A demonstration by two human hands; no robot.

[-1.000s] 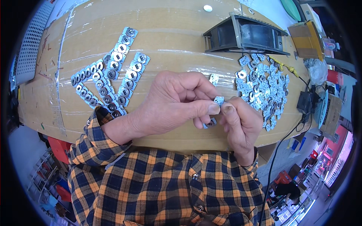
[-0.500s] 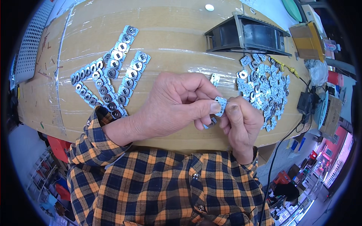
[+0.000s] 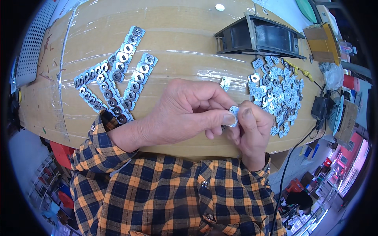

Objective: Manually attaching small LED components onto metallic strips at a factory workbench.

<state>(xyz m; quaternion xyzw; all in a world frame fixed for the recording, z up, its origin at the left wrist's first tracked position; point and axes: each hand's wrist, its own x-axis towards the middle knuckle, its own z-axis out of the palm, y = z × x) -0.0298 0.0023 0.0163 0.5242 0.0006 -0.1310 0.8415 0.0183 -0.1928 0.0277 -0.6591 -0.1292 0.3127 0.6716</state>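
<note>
Over the near table [image 3: 177, 23] edge, both hands meet: the left hand [image 3: 185, 114] and right hand [image 3: 252, 128] each pinch the same small metal plate [image 3: 234, 111] between thumb and fingers, left from its left side, right from below-right. Just right lies the loose pile [image 3: 275, 90]; left, the finished rows [image 3: 114, 86]; beyond, a black fan [image 3: 258, 37]

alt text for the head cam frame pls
Both hands, left hand and right hand, pinch one small square metal plate over a wrapped cardboard table. Overlapped rows of plates lie left, a loose pile of plates right.
</note>
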